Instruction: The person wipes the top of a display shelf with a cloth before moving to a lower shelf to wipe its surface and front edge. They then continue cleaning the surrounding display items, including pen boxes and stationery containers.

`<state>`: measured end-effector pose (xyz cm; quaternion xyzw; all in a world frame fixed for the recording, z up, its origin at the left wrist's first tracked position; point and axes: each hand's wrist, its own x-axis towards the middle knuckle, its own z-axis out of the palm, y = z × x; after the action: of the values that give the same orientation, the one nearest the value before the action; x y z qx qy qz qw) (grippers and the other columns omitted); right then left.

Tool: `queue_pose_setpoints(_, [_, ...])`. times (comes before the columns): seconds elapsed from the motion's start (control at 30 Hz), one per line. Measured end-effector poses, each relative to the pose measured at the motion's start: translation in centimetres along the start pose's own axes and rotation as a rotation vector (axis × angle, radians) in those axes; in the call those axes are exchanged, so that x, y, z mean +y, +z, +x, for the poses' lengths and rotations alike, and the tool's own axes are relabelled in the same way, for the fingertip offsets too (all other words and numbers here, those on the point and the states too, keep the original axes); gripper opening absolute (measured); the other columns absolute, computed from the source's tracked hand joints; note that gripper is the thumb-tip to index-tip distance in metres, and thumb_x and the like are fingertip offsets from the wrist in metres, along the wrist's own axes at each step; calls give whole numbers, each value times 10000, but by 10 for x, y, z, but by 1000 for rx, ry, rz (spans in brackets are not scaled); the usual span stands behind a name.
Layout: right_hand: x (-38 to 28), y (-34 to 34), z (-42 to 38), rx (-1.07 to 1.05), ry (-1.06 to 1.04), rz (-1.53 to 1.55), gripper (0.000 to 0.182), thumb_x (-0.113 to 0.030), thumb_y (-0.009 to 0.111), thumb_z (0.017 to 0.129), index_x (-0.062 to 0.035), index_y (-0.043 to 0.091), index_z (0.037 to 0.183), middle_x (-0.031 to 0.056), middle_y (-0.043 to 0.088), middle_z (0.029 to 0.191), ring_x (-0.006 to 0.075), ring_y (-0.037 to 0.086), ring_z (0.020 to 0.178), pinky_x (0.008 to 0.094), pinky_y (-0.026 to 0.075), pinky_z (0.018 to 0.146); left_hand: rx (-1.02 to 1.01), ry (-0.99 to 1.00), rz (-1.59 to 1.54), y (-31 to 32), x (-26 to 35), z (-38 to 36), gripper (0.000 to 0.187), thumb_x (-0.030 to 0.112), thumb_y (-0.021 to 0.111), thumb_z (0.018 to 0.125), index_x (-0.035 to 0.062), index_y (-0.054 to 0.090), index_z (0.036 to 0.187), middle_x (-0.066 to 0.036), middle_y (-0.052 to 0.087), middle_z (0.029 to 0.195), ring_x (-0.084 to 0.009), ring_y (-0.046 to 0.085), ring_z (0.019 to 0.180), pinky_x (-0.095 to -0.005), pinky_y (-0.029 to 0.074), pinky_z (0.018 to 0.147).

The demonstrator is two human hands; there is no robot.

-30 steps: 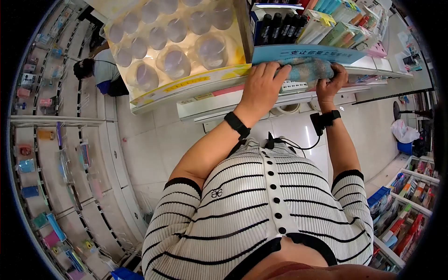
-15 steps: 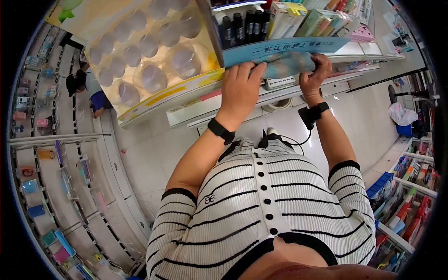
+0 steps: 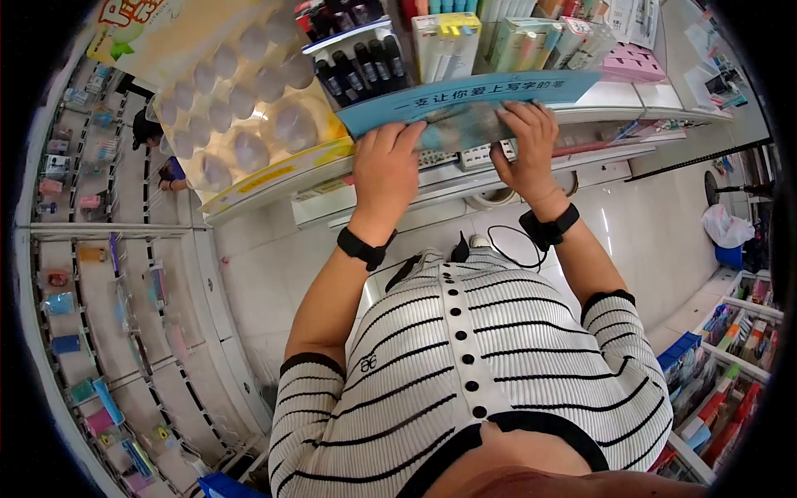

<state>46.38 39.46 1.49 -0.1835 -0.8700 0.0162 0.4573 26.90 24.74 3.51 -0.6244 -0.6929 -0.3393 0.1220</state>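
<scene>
A grey-blue cloth (image 3: 466, 126) lies stretched between my two hands, against the front of a blue strip with printed characters (image 3: 473, 93). My left hand (image 3: 387, 164) is closed over the cloth's left end, fingers bent at the strip's left part. My right hand (image 3: 528, 148) grips the cloth's right end with its fingertips, the thumb pointing down and apart from the fingers. Behind the strip stand black markers (image 3: 363, 68) in a holder and boxes of pens (image 3: 446, 46).
At the left is a yellow display tray (image 3: 274, 166) with several clear round domes. A pink box (image 3: 633, 63) sits at the right of the shelf. Another person (image 3: 148, 131) is beyond the tray, near wall racks. A white bag (image 3: 722, 226) rests on a blue bin at the right.
Both hands and the cloth have shifted left. The right hand's fingers now lie over the cloth's top instead of pinching its end. The view has turned slightly, and the other person appears lower-bodied behind the tray.
</scene>
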Motion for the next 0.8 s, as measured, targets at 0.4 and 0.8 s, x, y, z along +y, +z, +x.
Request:
queue_pose_setpoints(0.4, [43, -78, 27, 104, -200, 51, 475, -1, 686, 641, -148, 684, 1093, 21, 667, 1085, 239, 593, 981, 400, 422, 922, 239, 192, 185, 0, 54, 24, 426, 16, 678, 726, 130, 688, 1136, -39, 601, 1013, -262, 578, 935, -390, 467, 801])
queue_pose_setpoints(0.8, [77, -97, 12, 145, -55, 4, 537, 6, 720, 603, -108, 660, 1125, 63, 665, 1111, 276, 606, 992, 394, 399, 921, 248, 276, 130, 27, 91, 85, 380, 10, 614, 743, 53, 654, 1119, -103, 608, 1044, -299, 592, 979, -418, 483, 842])
